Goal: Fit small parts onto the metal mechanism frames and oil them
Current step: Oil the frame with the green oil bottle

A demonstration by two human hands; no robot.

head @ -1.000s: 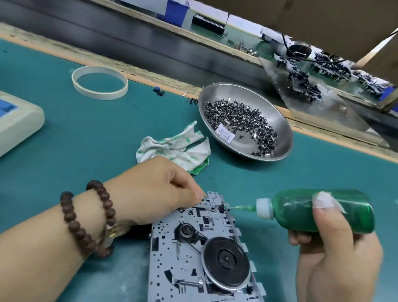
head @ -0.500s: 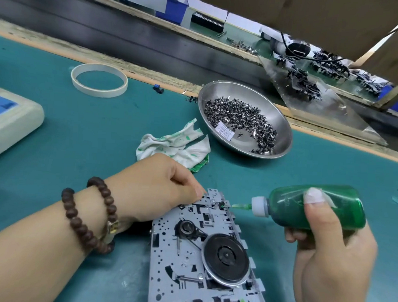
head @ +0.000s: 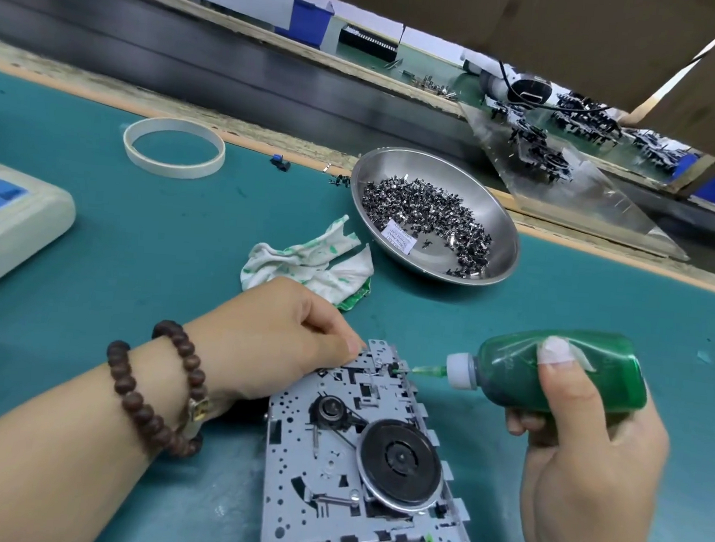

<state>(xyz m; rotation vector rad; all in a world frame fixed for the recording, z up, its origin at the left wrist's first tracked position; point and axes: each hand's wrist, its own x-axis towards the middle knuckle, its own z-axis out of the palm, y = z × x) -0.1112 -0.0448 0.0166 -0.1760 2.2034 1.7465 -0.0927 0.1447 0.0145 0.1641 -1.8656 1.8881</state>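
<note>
— Where's the metal frame [head: 359, 461]?
— Flat on the bench [head: 137, 255], long axis running away from the person. Left hand [head: 283, 342] pinches its far corner, fingers curled together.
— And the oil?
— Right hand [head: 587, 469] is wrapped round the green bottle [head: 509, 372]; its nozzle [head: 427, 371] points leftward onto the frame's far edge.

A white ring of tape [head: 174, 148] lies flat on the teal mat [head: 138, 234] near its far edge. At the left edge sits a cream box with blue panels [head: 8, 221]. A crumpled white cloth with green stains [head: 305, 263] lies mid-mat. Beyond the mat runs a dark belt [head: 193, 56], and brown cardboard [head: 533, 25] hangs overhead at upper right.
</note>
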